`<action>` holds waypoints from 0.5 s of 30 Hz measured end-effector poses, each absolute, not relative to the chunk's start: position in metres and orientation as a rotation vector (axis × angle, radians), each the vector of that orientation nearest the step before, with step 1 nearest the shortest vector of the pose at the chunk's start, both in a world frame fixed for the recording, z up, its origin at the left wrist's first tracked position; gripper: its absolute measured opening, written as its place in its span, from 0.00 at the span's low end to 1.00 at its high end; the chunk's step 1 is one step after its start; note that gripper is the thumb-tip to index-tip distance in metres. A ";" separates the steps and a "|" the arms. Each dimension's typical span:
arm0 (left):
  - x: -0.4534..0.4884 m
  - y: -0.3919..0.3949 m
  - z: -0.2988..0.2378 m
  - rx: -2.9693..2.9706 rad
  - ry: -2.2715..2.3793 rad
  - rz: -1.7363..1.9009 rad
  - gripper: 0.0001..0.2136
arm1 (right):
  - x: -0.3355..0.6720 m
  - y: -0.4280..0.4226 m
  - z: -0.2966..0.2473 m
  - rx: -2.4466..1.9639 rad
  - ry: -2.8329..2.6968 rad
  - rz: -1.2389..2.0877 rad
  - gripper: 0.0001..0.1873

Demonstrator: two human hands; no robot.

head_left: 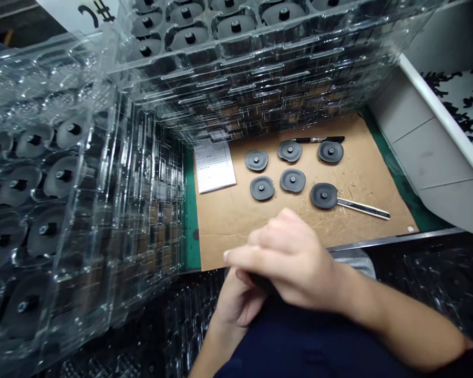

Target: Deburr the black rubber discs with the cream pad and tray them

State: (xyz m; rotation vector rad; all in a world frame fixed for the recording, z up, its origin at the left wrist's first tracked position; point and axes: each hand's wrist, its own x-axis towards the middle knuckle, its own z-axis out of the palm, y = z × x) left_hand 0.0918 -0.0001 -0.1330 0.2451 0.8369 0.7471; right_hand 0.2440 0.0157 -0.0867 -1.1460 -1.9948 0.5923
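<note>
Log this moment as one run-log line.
right hand: over dark object | left hand: under it | cardboard sheet: six black discs, marker pen, utility knife | beside: clear plastic trays

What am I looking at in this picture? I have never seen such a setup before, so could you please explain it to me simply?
There is no machine here. The picture comes from a camera worn on a person's head, looking forward and down. At the bottom are the person's bare left hand and right hand, holding a dark object that is mostly hidden between them. Ahead lies a cardboard sheet on a green mat. On the cardboard are six black discs with centre studs. One disc rests on a utility knife. A black pen and a printed paper lie there too. Clear plastic trays holding similar discs are stacked around, and at the right is a white bin with black scraps.
</note>
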 end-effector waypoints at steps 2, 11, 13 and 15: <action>0.087 0.001 -0.132 0.281 0.811 0.765 0.25 | 0.251 0.017 -0.098 -1.250 -1.861 0.699 0.12; 0.068 0.003 -0.126 0.215 0.635 0.807 0.24 | 0.272 -0.008 -0.183 -1.632 -1.671 1.116 0.11; 0.071 0.002 -0.127 0.215 0.643 0.809 0.25 | 0.267 -0.002 -0.159 -1.649 -1.634 1.010 0.12; 0.073 0.001 -0.127 0.226 0.667 0.833 0.25 | 0.256 0.004 -0.125 -1.589 -1.619 0.806 0.14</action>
